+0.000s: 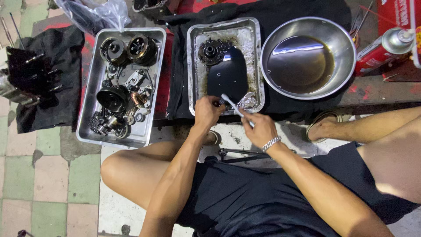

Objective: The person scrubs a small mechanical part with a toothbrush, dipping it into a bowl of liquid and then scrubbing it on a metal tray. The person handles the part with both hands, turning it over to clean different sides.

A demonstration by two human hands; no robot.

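I see left hand (208, 111) pinching small part at near edge of oily tray (255, 57); right hand (260, 129) gripping toothbrush (235, 108) beside it. Red spray can (381, 50) right of tray, beyond steel bowl (340, 37).

1. Lay at the left: a metal tray (87, 105) packed with dark gears, clutch parts and a chain.
2. Sat at the upper right: a round steel bowl (337, 39) holding a shallow pool of dark oil.
3. Rested beside that bowl: a red spray can (377, 52), tipped on its side.
4. Spread at the far left: a black cloth (66, 101) under a dark engine part.
5. Lay at the top left: a crumpled clear plastic bag (98, 13).
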